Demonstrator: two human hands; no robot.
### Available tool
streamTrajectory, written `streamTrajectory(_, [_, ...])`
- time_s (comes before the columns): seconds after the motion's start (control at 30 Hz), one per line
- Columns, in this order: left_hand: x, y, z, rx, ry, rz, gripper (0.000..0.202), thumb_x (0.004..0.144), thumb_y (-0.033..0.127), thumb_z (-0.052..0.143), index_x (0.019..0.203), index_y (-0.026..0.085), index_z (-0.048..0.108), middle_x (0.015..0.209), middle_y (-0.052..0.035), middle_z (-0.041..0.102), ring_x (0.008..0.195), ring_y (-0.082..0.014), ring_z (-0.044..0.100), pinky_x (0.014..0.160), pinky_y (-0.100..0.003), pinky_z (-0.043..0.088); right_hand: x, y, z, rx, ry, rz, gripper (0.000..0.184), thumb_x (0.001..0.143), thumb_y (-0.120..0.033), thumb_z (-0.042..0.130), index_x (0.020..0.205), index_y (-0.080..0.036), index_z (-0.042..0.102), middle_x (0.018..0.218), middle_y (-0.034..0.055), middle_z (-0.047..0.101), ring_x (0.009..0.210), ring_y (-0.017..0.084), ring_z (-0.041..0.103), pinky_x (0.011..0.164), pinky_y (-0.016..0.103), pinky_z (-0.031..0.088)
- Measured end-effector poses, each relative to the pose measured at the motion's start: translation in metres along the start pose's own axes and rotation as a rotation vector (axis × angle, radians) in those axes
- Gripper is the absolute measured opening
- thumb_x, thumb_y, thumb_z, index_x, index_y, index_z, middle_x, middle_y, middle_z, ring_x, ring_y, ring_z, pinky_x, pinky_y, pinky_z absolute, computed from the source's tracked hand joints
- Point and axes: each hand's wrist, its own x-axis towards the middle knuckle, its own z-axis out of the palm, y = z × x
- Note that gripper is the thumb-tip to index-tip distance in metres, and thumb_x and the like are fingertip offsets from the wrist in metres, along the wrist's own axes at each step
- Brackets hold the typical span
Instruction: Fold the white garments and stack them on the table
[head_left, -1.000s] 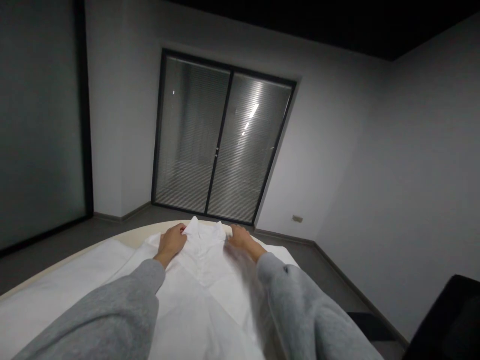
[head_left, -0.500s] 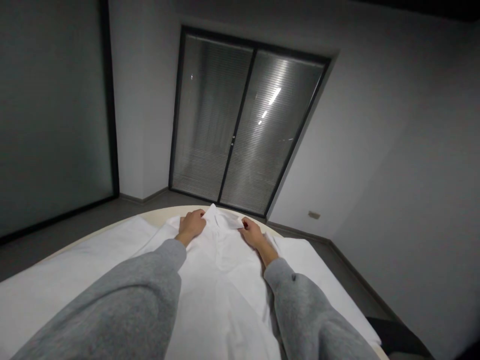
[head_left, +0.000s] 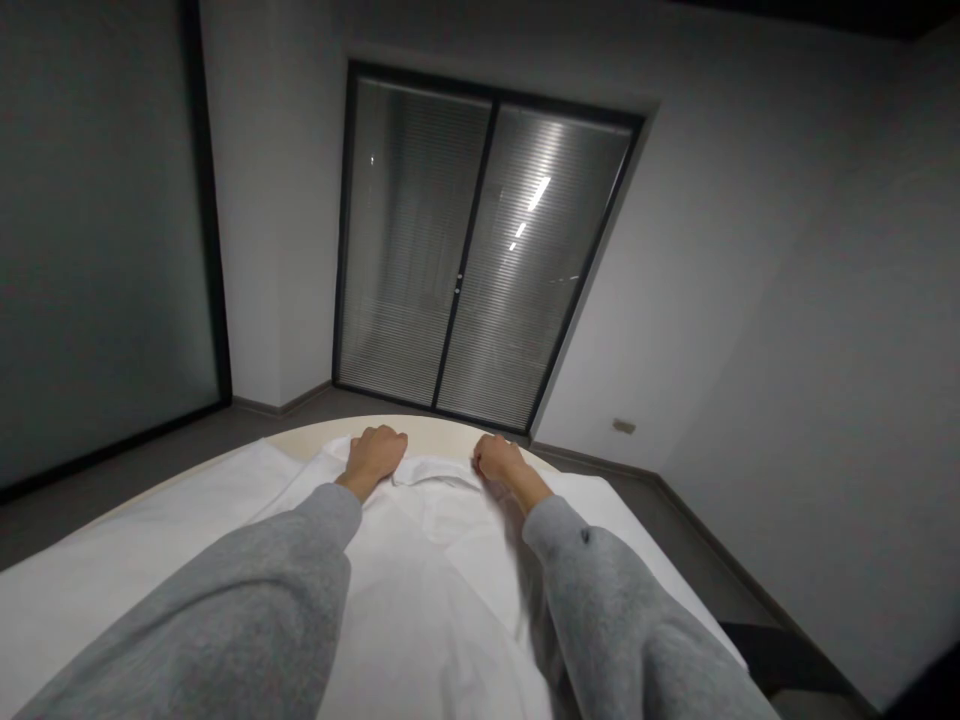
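A white collared shirt (head_left: 431, 590) lies spread over a pale round table (head_left: 427, 432), its sides reaching out to the left and right. At the far end, my left hand (head_left: 376, 457) is closed around the left part of the collar (head_left: 439, 468). My right hand (head_left: 500, 461) grips the collar's other end, fingers curled in. Between the two hands the collar band runs slightly curved. My fingertips are mostly hidden behind the knuckles and cloth.
Beyond the table stands a glazed double door (head_left: 450, 260) with blinds. A frosted glass panel (head_left: 97, 240) is at the left. A wall socket (head_left: 623, 426) sits low on the right wall. Something dark (head_left: 784, 655), perhaps a chair, is at the lower right.
The collar's raised, pointed tip between my hands has gone down, and the band now lies stretched across. My hands have moved slightly apart, and the view has shifted a little.
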Motion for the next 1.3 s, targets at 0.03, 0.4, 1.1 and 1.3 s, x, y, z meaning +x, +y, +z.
streamTrajectory(0.03, [-0.002,0.005,-0.001,0.014,0.010,0.037,0.040,0.097,0.034,0.045,0.100,0.016,0.080,0.121,-0.0204,0.075,0.124,-0.0396,0.062,0.107,-0.055,0.042,0.002,-0.006,-0.005,-0.011,0.025,0.003,0.037,0.100,-0.041,0.068,0.128,-0.018,0.064,0.137,0.0110,0.062,0.124,0.029,0.061,0.107,0.055,0.049])
streamTrajectory(0.4, [-0.010,0.007,0.020,0.060,-0.296,0.367,0.052,0.108,0.040,0.032,0.158,0.034,0.045,0.167,-0.0009,0.041,0.157,-0.0282,0.032,0.127,-0.057,0.013,-0.029,-0.055,0.042,0.101,-0.061,-0.219,0.071,0.109,-0.060,0.019,0.164,-0.017,0.031,0.171,0.0101,0.030,0.159,0.026,0.024,0.129,0.047,0.012])
streamTrajectory(1.1, [0.002,-0.007,0.025,0.039,-0.260,0.095,0.066,0.103,0.063,0.030,0.162,0.034,0.040,0.172,-0.0023,0.029,0.159,-0.0354,0.023,0.124,-0.069,0.004,-0.023,-0.047,0.041,0.089,-0.126,0.046,0.089,0.101,-0.076,0.017,0.168,-0.017,0.017,0.175,0.0112,0.015,0.160,0.040,0.009,0.127,0.054,0.003])
streamTrajectory(1.3, [0.004,-0.013,0.032,0.048,-0.211,0.114,0.065,0.103,0.063,0.032,0.160,0.034,0.043,0.171,-0.0025,0.032,0.158,-0.0355,0.025,0.125,-0.067,0.007,-0.031,-0.051,0.031,0.075,-0.143,0.094,0.087,0.102,-0.073,0.015,0.168,-0.017,0.014,0.175,0.0133,0.012,0.161,0.039,0.006,0.127,0.058,0.003])
